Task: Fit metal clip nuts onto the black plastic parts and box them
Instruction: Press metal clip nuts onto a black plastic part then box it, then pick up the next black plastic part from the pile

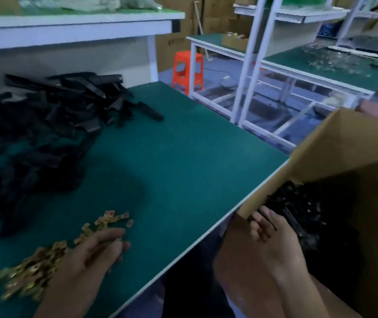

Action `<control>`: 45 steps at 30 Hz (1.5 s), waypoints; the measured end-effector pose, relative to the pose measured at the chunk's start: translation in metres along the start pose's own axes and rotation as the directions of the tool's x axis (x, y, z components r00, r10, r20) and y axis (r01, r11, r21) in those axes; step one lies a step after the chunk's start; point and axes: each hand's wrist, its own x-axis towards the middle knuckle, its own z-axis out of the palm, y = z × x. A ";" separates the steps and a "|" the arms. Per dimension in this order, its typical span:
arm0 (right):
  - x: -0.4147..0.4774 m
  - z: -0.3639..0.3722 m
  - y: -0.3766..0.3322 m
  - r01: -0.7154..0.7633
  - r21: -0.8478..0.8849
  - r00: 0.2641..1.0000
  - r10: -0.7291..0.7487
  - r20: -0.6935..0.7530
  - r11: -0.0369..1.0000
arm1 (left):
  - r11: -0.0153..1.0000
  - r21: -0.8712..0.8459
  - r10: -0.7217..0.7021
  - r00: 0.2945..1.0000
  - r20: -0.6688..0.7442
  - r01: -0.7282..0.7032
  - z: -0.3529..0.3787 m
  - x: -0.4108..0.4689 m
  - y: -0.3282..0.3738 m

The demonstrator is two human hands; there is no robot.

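Our right hand (273, 237) grips a black plastic part (269, 222) over the well-filled box (344, 145) at 4 o'clock. Whether our left hand (96, 251) has a grip on the clip nuts (34, 269) at 7 o'clock, we cannot tell. We judge the pile of parts (45, 115) at 10 o'clock is not yet fitted.

Dim, bluish light; soft blur throughout, wide-angle bending at edges, broad shadow on green table (183, 145)
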 end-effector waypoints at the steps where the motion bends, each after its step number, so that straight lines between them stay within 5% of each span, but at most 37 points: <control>1: -0.006 0.022 0.008 0.023 -0.087 0.997 -0.017 0.070 0.996 | 1.000 -0.015 -0.013 1.000 -0.023 0.013 -0.006 0.000 0.000; 4: -0.026 0.089 0.034 0.194 -0.353 0.935 -0.064 0.348 0.915 | 0.998 -0.056 -0.009 0.993 -0.120 0.002 -0.027 -0.004 -0.005; 8: -0.042 0.184 0.075 0.552 -0.567 0.648 0.113 0.753 0.611 | 0.998 -0.068 -0.012 0.963 -0.270 -0.007 -0.054 -0.011 -0.016; 13: -0.038 0.304 0.155 0.885 -0.442 0.386 0.299 0.873 0.147 | 0.989 -0.148 -0.075 0.925 -0.373 0.020 -0.077 -0.027 -0.026; 23: -0.021 0.398 0.228 0.866 -0.306 0.417 0.235 0.878 -0.394 | 0.985 -0.170 -0.089 0.894 -0.440 0.014 -0.094 -0.046 -0.039; 26: -0.021 0.396 0.227 0.831 -0.265 0.364 0.118 0.924 -0.489 | 0.978 -0.206 -0.106 0.886 -0.451 0.012 -0.092 -0.043 -0.041; 28: -0.020 0.395 0.225 0.849 -0.260 0.332 0.083 0.940 -0.460 | 0.966 -0.260 -0.138 0.876 -0.461 0.016 -0.090 -0.040 -0.039; 31: -0.023 0.396 0.209 0.900 -0.386 0.407 0.073 0.911 -0.203 | 0.968 -0.251 -0.130 0.874 -0.468 0.010 -0.084 -0.034 -0.034; 35: -0.024 0.382 0.180 0.915 -0.403 0.403 -0.081 0.912 0.018 | 0.964 -0.266 -0.125 0.887 -0.444 0.003 -0.080 -0.034 -0.032; 40: -0.041 0.351 0.145 0.766 -0.354 0.480 -0.111 0.870 0.536 | 0.962 -0.274 -0.129 0.900 -0.417 0.011 -0.084 -0.032 -0.032; 43: -0.056 0.327 0.121 0.620 -0.290 0.410 0.014 0.912 0.729 | 0.887 -0.460 -0.255 0.879 -0.403 0.046 -0.088 -0.029 -0.023; 45: -0.067 0.308 0.108 0.610 -0.270 0.313 0.086 0.946 0.745 | 0.753 -0.650 -0.363 0.886 -0.287 0.098 -0.092 -0.022 -0.013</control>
